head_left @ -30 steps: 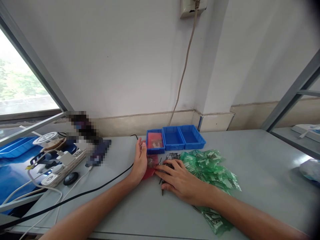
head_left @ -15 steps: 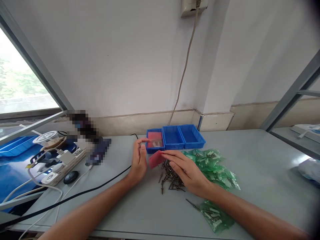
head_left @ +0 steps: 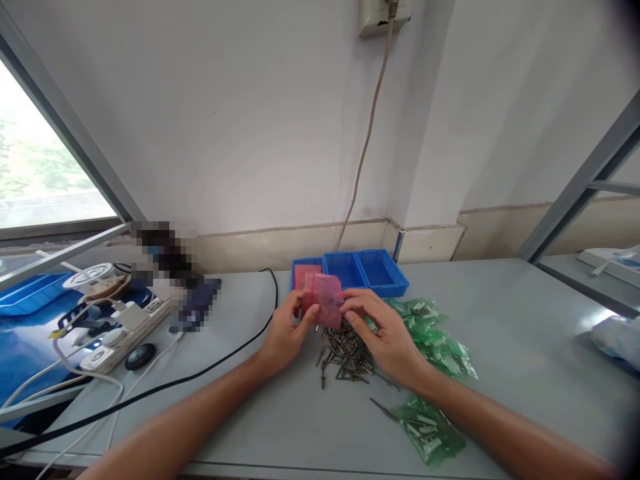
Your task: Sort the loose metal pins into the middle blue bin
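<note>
A small pink plastic zip bag (head_left: 324,301) is held up above the table, in front of the blue bins. My left hand (head_left: 284,335) pinches it at its left side between thumb and fingers. At its right edge, the closed fingertips of my right hand (head_left: 386,337) grip the bag. Beneath lies a loose pile of thin metal, rivet-like fasteners (head_left: 345,355), partly hidden by the bag and my right hand. The left blue bin (head_left: 306,262) has more pink bags inside, mostly covered from view by the held bag.
Middle (head_left: 344,288) and right blue bins (head_left: 387,291) stand beside the left one. Green bags of parts (head_left: 453,352) lie right of the pile, another green bag (head_left: 430,430) nearer the front. Leftward are a black cable (head_left: 210,370), a black mouse-like object (head_left: 141,357) and a power strip (head_left: 107,353).
The pink bag has been lifted and turned flat toward me. My left hand has come right and closed on its left side; my right hand's fingers have bent at its right edge.
</note>
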Tool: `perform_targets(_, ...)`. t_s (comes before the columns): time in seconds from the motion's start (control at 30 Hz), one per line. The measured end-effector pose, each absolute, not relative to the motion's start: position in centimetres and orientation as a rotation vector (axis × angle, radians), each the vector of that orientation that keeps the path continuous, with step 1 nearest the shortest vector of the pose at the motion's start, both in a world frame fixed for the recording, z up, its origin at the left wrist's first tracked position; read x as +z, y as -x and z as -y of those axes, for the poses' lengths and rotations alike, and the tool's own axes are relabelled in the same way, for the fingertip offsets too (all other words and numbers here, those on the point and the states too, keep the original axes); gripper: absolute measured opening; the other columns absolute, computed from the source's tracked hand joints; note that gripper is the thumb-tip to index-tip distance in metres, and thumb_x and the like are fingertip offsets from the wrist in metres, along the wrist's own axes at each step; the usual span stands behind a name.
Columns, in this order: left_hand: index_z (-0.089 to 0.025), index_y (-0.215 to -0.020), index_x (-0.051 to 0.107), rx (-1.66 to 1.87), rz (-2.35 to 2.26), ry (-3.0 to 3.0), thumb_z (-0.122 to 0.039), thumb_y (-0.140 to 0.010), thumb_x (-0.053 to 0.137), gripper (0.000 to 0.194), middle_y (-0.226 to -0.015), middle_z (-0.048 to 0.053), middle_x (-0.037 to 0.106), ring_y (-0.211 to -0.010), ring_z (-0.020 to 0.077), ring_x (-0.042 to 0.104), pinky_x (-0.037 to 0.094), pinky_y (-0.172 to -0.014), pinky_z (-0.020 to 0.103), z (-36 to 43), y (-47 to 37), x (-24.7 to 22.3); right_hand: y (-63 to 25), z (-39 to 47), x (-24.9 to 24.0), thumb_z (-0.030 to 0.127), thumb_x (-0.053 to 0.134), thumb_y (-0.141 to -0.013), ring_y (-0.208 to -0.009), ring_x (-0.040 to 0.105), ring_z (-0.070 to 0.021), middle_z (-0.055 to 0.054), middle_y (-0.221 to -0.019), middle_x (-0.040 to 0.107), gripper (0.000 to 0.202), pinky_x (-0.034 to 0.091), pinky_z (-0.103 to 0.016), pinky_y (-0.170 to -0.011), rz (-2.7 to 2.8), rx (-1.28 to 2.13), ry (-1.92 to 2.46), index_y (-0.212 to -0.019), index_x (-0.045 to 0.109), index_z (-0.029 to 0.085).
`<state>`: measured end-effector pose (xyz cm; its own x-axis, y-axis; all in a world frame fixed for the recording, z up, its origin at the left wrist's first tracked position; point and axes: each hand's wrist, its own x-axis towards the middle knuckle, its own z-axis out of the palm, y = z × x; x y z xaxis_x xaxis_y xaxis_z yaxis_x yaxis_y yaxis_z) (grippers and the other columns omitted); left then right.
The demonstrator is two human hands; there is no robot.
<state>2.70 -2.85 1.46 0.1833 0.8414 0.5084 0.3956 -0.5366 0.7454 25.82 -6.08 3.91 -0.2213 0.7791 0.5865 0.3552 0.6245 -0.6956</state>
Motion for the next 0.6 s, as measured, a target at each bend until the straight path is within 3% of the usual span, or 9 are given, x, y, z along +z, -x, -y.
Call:
perform_targets(0.13, -0.020, -0.146, 0.048, 1.383, -1.141, -2.019, -0.045, -0.105, 0.061, 0.049, -0.115, 0.011, 0.072, -0.097, 0.0249, 0.069, 0.057, -0.087, 0.040, 3.0, -2.7, 1.3, -26.0, 5.9, 3.7, 0.031, 0.050, -0.108, -0.124, 0.064, -0.0263, -0.008, -0.129, 0.071, 0.027, 0.051, -0.043, -0.107, 1.898, 0.457, 0.945, -0.124, 0.072, 0.029)
perform_targets(0.3, -0.023, -0.136, 0.061, 1.362, -1.078, -2.216, -0.038, -0.110, 0.048, 0.032, -0.124, 0.012, 0.069, -0.108, 0.0264, 0.068, 0.056, -0.096, 0.043, 3.6, -2.3, 1.6, -25.9, 5.8, 3.6, 0.029, 0.046, -0.109, -0.125, 0.064, -0.0255, -0.007, -0.134, 0.069, 0.034, 0.050, -0.042, -0.108, 1.837, 0.489, 0.964, -0.138, 0.065, 0.031)
perform_targets(0.4, -0.024, -0.139, 0.060, 1.274, -0.878, -2.344, -0.025, -0.110, 0.037, 0.037, -0.126, 0.012, 0.067, -0.117, 0.0274, 0.063, 0.052, -0.103, 0.046, 4.0, -2.0, 2.0, -25.9, 5.7, 3.7, 0.026, 0.047, -0.107, -0.117, 0.065, -0.0251, -0.006, -0.128, 0.071, 0.034, 0.051, -0.042, -0.103, 1.776, 0.477, 0.984, -0.135, 0.066, 0.030)
perform_targets(0.5, -0.025, -0.146, 0.056, 1.256, -0.844, -2.444, -0.017, -0.103, 0.043, 0.045, -0.129, 0.013, 0.066, -0.117, 0.0282, 0.061, 0.050, -0.104, 0.048, 4.0, -2.0, 2.1, -26.1, 5.6, 3.9, 0.025, 0.056, -0.102, -0.102, 0.066, -0.0250, -0.006, -0.118, 0.072, 0.028, 0.053, -0.041, -0.094, 1.744, 0.468, 1.034, -0.127, 0.068, 0.027)
perform_targets(0.6, -0.025, -0.143, 0.057, 1.286, -0.868, -2.463, -0.019, -0.101, 0.053, 0.043, -0.127, 0.012, 0.068, -0.118, 0.0287, 0.061, 0.050, -0.104, 0.048, 3.6, -2.1, 1.8, -26.2, 5.6, 4.1, 0.026, 0.062, -0.099, -0.101, 0.064, -0.0259, -0.007, -0.111, 0.071, 0.019, 0.053, -0.042, -0.092, 1.768, 0.478, 1.034, -0.116, 0.071, 0.027)
